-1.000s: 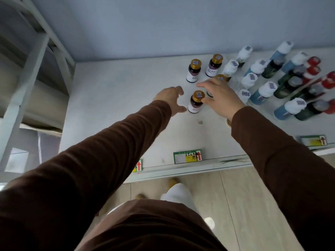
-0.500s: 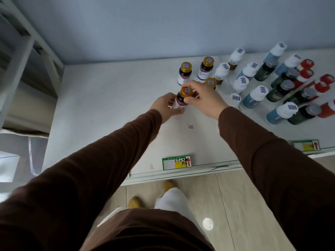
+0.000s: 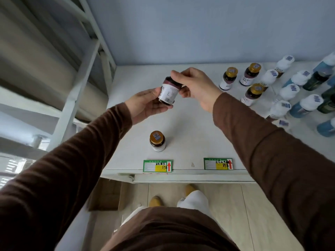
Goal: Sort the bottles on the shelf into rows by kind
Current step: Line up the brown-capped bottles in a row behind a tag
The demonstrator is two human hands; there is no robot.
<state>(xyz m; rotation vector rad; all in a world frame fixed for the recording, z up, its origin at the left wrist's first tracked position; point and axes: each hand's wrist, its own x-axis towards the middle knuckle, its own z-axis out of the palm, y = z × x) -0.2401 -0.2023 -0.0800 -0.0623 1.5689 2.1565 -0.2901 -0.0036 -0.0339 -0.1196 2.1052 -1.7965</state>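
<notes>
Both arms, in brown sleeves, reach forward and up over the white shelf (image 3: 190,124), meeting above its left part. The left hand (image 3: 145,104) lies palm up with fingers curled under the base of a dark bottle (image 3: 168,91) with a white label, cupping it from below. The right hand (image 3: 195,86) comes in from the other side, its thumb and fingertips pinching the top end of that bottle, so the cap is hidden under the fingers. The bottle is tilted and held clear of the shelf. Nearer the shelf's front edge, below the held bottle, one gold-capped bottle (image 3: 157,141) stands upright and alone. To the right of the held bottle three more gold-capped bottles (image 3: 251,82) stand in a loose group, and beyond them a cluster of white-capped bottles (image 3: 282,93) runs to the frame's right edge, where blue and dark green ones are cut off. Two green price tags (image 3: 157,166) sit on the shelf's front edge; their handwriting is too small to read. The held bottle's label print is also illegible.
</notes>
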